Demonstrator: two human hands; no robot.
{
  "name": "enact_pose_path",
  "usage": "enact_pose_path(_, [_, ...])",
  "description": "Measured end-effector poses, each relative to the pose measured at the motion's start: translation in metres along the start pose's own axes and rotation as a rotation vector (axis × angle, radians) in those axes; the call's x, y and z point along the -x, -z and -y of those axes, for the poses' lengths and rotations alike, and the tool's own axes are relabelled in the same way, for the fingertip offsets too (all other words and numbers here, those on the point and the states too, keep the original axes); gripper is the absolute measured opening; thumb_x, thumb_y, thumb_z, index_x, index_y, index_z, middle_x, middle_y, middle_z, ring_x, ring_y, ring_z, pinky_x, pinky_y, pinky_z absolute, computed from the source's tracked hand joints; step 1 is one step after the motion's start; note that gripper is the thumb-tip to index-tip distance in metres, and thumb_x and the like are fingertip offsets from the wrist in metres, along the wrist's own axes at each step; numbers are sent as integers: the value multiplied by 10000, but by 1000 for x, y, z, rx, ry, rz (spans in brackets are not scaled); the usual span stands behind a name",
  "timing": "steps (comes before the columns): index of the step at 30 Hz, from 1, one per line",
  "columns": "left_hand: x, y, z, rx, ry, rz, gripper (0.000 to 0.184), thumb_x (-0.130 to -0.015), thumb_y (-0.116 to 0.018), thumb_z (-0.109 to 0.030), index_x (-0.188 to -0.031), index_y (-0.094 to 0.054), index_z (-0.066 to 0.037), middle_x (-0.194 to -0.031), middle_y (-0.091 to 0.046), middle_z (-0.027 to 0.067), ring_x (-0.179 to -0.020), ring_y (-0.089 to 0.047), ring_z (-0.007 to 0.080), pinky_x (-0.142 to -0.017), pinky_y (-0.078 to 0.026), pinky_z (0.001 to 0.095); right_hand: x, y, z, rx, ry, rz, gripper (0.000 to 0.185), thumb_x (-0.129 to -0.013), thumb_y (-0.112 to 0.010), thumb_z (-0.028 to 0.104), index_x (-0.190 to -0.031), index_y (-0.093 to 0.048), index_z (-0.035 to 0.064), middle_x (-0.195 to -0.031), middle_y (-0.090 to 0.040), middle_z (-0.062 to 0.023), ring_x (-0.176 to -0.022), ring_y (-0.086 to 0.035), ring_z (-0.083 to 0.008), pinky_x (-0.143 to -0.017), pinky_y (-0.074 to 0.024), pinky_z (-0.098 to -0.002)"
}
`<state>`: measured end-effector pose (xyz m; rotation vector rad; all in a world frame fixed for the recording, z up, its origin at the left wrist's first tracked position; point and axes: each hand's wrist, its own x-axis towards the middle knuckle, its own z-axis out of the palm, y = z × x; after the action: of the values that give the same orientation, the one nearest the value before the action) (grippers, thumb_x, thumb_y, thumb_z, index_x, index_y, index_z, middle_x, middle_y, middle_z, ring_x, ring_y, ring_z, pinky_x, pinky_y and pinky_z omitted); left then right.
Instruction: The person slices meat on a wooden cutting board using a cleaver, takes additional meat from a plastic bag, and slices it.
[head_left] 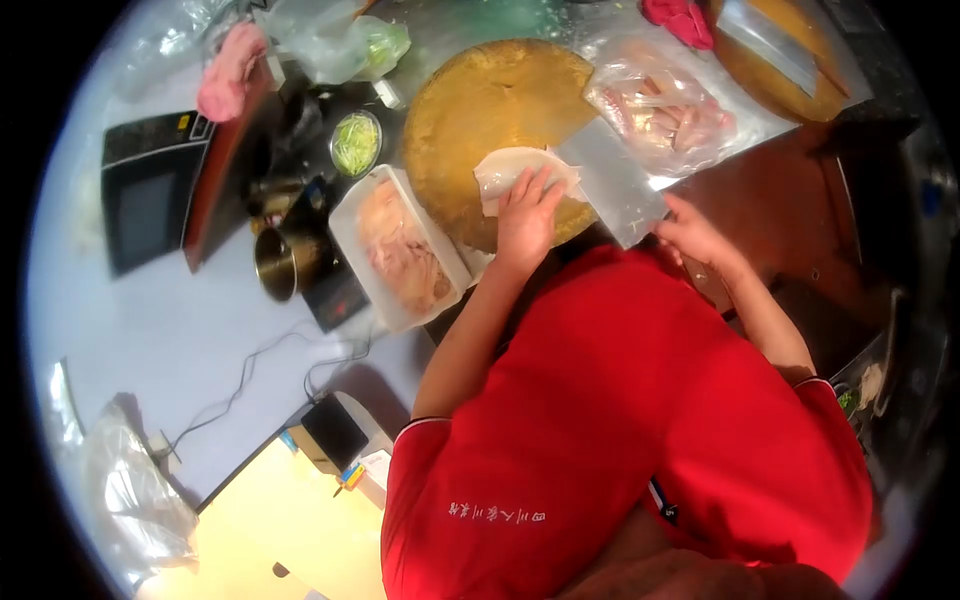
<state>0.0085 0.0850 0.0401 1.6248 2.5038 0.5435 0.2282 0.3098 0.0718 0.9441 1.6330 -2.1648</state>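
On the round wooden board (480, 100) lies a pale, flat piece of meat (507, 166). My left hand (530, 215) rests on its near side with the fingers spread. My right hand (690, 235) is closed round the handle end of a wide cleaver (610, 185), its handle mostly hidden by the fingers. The cleaver's blade lies at the right edge of the board, its far end beside the meat. Left of the board, a white plastic tub (345, 225) holds more pale meat (402, 250).
A bowl of shredded greens (356, 143) stands behind the tub. Bagged meat (668, 110) lies right of the board. Farther right, another cleaver (768, 42) rests on a second round board (830, 95). A metal pot (277, 264) is at the left.
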Motion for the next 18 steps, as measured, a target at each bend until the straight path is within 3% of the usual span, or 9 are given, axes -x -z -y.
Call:
enact_pose_path(8, [-9,-6,8,146,-18,-69,346,-948,-615,-62,-1275,-720,-104,-1402,-617,182,-1318,-588,390,-1069,-467,499,-33,-15,13,-58,-35,-42,425,-978,-627,92,-1378,-525,-5,-714,-551,-15,-483,-500,-97,-436,-438,-274])
enact_pose_path(18, [-7,-12,9,66,-17,-75,337,-899,-626,-23,-1228,-696,-40,-1388,-629,183,-1346,-573,391,-1093,-473,495,-7,2,-12,-38,10,37,384,-977,-607,67,-1346,-545,-18,-700,-562,-27,-469,-500,-101,-427,-429,-277])
